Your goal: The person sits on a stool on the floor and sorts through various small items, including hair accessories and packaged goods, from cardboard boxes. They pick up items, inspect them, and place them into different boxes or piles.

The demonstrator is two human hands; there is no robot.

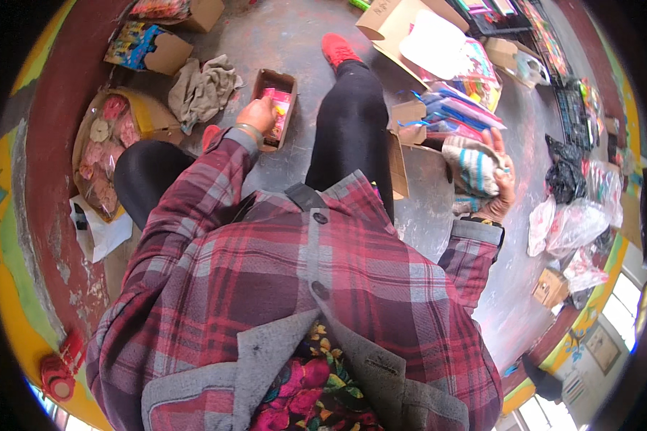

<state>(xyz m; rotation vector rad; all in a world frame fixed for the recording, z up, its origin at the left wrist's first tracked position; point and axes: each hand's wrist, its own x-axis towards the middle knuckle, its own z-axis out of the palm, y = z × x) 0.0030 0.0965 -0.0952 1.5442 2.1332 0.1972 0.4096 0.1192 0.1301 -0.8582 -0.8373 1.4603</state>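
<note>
Hands reached apart: left hand [257, 113] over a cardboard box [257, 87]'s left rim, grip unclear; right hand [504, 183], well right of it, clutching striped cloth [476, 167]. The box held pink packets [282, 102].

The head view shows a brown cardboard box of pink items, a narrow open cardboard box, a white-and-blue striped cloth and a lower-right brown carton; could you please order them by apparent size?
1. Box of pink items
2. Narrow box and striped cloth: too alike to rank
3. Brown carton
</note>
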